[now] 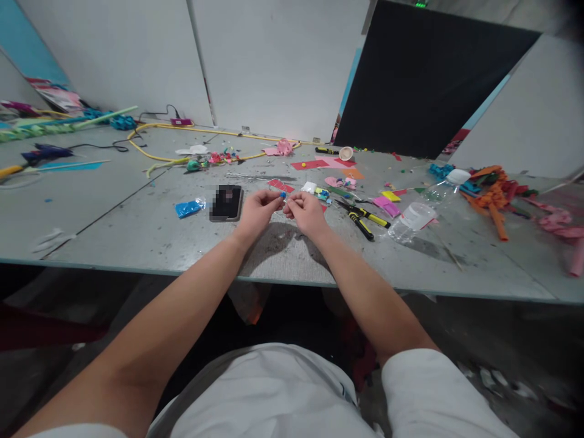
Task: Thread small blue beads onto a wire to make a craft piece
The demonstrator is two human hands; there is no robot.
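Note:
My left hand [259,210] is closed in a pinch, its fingertips on a small blue lump [283,194] that looks like soft clay. Close beside it, my right hand [306,212] pinches a thin pale strand, perhaps wire, that meets the blue lump. Both hands are just above the table, with the fingertips almost touching. A dark phone [227,202] lies beside my left hand, and left of that is a blue packet [187,208]. To the right of my right hand lie yellow-and-black pliers [364,218] with their handles spread.
A clear plastic bottle [413,220] leans at the right, near orange crepe paper [490,191]. Red paper pieces [310,165], a small round cup [345,153] and pink paper [283,147] lie farther back. A yellow cable [132,143] loops at the left, near a glue gun [48,152].

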